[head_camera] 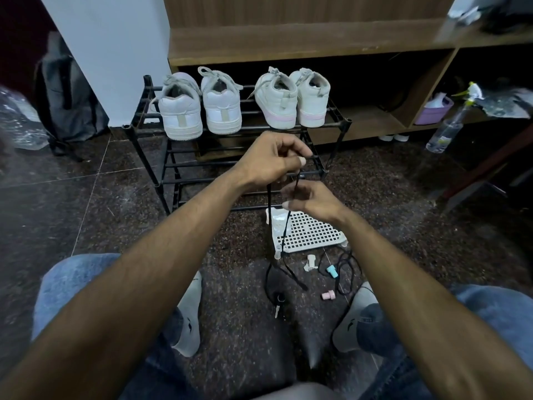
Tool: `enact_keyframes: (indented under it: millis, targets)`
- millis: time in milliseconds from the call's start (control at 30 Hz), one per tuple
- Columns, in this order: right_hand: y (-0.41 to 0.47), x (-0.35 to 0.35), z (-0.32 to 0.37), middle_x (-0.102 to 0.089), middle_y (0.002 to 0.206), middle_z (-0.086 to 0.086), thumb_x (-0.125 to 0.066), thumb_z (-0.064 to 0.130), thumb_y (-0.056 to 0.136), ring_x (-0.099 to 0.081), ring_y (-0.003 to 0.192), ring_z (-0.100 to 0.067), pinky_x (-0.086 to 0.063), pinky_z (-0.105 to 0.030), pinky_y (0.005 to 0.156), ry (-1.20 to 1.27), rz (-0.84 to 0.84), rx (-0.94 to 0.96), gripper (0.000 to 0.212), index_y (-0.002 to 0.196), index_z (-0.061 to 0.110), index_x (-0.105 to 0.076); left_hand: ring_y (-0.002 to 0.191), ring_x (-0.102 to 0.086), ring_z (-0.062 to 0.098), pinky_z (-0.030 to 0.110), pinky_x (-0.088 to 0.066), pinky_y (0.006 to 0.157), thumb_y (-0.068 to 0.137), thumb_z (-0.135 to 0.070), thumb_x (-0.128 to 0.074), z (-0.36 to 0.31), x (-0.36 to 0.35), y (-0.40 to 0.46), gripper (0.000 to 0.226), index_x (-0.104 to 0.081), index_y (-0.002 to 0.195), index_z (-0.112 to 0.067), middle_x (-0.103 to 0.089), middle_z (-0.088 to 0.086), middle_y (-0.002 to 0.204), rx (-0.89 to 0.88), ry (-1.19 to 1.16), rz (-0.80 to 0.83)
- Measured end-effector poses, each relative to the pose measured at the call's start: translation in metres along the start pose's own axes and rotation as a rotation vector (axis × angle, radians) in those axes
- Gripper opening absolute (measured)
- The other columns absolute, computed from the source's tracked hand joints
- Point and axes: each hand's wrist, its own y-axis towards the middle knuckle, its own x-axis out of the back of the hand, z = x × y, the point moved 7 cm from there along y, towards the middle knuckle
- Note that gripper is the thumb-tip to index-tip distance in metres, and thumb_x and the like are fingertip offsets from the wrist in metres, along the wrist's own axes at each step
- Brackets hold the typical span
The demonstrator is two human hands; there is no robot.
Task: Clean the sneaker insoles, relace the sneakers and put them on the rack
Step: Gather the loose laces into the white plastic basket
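Observation:
Two pairs of white sneakers stand heels toward me on the top tier of a black metal rack (144,127): a grey-trimmed pair (199,106) on the left and a pink-soled pair (292,101) on the right, all laced. In front of the rack both my hands pinch a black shoelace (269,220). My left hand (269,161) holds it higher up, my right hand (313,200) just below and to the right. The lace hangs down to the floor, where more black lace (347,272) lies coiled.
A white perforated tray (314,233) lies upside down on the dark stone floor, with small pink (328,295), blue (331,272) and white plastic pieces and a key (278,306) near it. A spray bottle (450,122) and purple tub (434,112) are at right. A backpack (66,96) leans at left.

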Motion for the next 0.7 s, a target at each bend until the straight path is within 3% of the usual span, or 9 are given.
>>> enact_keyframes:
  millis: [100,200,300,400,500,700]
  targets:
    - [0.003,-0.002,0.026,-0.066,0.087,-0.015,-0.066,0.007,0.088,-0.058,0.079,-0.015,-0.047,-0.027,0.075,0.04,-0.061,0.092,0.008,0.092,0.0,-0.067,0.054,-0.056,-0.001,0.016,-0.044,0.049,0.089,0.0,-0.063,-0.017,0.009,0.002,0.013,-0.068,0.1,-0.001,-0.058,0.011,0.072,-0.063,-0.006,-0.059]
    - [0.002,0.005,0.038,-0.067,0.079,-0.016,-0.062,0.008,0.091,-0.059,0.073,-0.016,-0.047,-0.027,0.071,0.085,-0.165,0.147,0.015,0.086,-0.006,-0.066,0.053,-0.056,-0.003,0.016,-0.043,0.047,0.089,0.0,-0.062,-0.025,0.022,0.002,0.011,-0.068,0.097,-0.002,-0.059,0.013,0.072,-0.108,-0.003,-0.163]
    - [-0.004,0.022,0.059,-0.07,0.085,-0.023,-0.064,0.008,0.09,-0.063,0.074,-0.019,-0.05,-0.031,0.07,0.165,-0.244,0.211,0.016,0.087,-0.007,-0.068,0.054,-0.055,-0.003,0.015,-0.044,0.049,0.088,0.001,-0.063,-0.019,0.032,0.0,0.011,-0.069,0.095,-0.005,-0.06,0.007,0.071,-0.106,-0.003,-0.211]
    - [-0.009,0.038,0.087,-0.071,0.076,-0.012,-0.068,0.005,0.086,-0.063,0.07,-0.02,-0.052,-0.034,0.069,0.213,-0.276,0.304,0.006,0.081,0.003,-0.069,0.059,-0.057,-0.004,0.012,-0.045,0.057,0.086,0.003,-0.064,-0.015,0.037,-0.001,0.013,-0.069,0.095,-0.006,-0.065,-0.003,0.073,-0.096,-0.013,-0.228]
    - [-0.014,0.048,0.113,-0.071,0.07,-0.003,-0.071,0.005,0.084,-0.065,0.067,-0.016,-0.053,-0.03,0.066,0.21,-0.291,0.354,0.004,0.081,0.007,-0.07,0.066,-0.061,0.002,0.017,-0.048,0.063,0.085,0.003,-0.064,-0.021,0.042,-0.003,0.015,-0.069,0.096,-0.005,-0.067,-0.002,0.077,-0.13,-0.108,-0.291]
    - [-0.019,0.054,0.142,-0.07,0.069,-0.005,-0.069,0.006,0.086,-0.065,0.062,-0.015,-0.053,-0.027,0.06,0.292,-0.285,0.376,0.007,0.08,0.01,-0.068,0.081,-0.065,0.015,0.024,-0.054,0.071,0.086,0.003,-0.065,-0.019,0.048,-0.005,0.016,-0.069,0.099,-0.006,-0.069,0.002,0.083,-0.112,-0.338,-0.398]
